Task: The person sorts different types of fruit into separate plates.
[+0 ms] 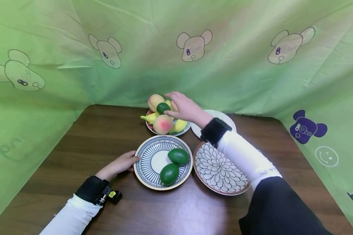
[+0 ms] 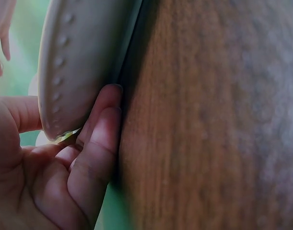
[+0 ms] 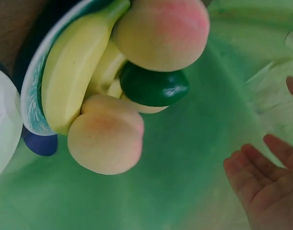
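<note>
A dark brown wooden table (image 1: 76,137) with a visible grain is seen, hemmed in on all sides by a soft green cloth (image 1: 61,65) printed with cartoon bears. At about 8 o'clock from the table's middle, the left hand (image 1: 122,163) is laid against the left edge of a round striped plate (image 1: 148,156); in the left wrist view the fingers (image 2: 100,129) are curled loosely under the plate's pale, dotted underside (image 2: 79,62), so the rim is lightly held. Two smooth, glossy green avocados (image 1: 173,164) are lying on that plate, toward its right half. At 12 o'clock from the striped plate, a fruit plate (image 1: 180,131) is piled with fuzzy-looking pink-and-cream peaches (image 1: 163,124), curved yellow bananas (image 1: 149,117) and one more dark green avocado (image 1: 163,107) on top. The right hand (image 1: 185,107) is held over this pile with fingers spread and relaxed; nothing is grasped, and its fingertips are just beside the top avocado, though whether it is touched cannot be told. At 3 o'clock from the striped plate, a round flower-patterned plate (image 1: 217,166) with a brown rim is partly covered by the white sleeve (image 1: 247,156). A plain white plate (image 1: 220,115) is seen behind the right wrist, partly hidden by it.
</note>
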`<state>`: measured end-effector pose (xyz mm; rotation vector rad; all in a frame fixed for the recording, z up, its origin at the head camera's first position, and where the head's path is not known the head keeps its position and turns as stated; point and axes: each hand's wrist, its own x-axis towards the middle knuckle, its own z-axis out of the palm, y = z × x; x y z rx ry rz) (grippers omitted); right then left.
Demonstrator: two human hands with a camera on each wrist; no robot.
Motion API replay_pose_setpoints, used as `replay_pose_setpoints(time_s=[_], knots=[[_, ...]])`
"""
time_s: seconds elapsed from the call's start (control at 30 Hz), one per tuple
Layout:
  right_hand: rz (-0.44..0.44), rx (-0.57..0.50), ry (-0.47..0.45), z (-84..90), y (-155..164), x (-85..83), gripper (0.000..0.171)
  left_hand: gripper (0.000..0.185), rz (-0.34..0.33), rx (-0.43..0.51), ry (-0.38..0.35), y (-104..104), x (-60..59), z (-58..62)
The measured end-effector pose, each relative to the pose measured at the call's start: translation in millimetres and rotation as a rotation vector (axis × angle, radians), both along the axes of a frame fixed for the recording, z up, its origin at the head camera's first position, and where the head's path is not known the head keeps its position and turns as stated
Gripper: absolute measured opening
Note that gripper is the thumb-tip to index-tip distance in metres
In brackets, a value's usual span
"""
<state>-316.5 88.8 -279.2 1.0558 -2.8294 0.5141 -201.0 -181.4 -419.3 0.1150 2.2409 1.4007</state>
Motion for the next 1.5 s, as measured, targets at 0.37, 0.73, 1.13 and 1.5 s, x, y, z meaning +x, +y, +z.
replay_pose_setpoints(time_s=[0.37, 0.73, 1.13, 1.5], knots=[[-0.134, 0.054, -0.098, 0.6, -27, -36.8, 0.075, 0.042, -0.005, -0.004, 0.009, 0, -1.8, 0.7], [-0.208, 0.066, -0.114, -24.5, -44, -51.2, 0.078, 0.042, 0.005, -0.024, 0.001, 0, -0.2, -0.5], [-0.238, 0.089, -0.16, -54.2, -53, -59.8, 0.066, 0.041, 0.016, -0.028, 0.007, 2, 1.8, -0.3], [-0.293, 0.079, -0.17, -63.1, -57, -67.7, 0.057, 0.043, 0.008, -0.009, 0.001, 1, -2.2, -0.3]])
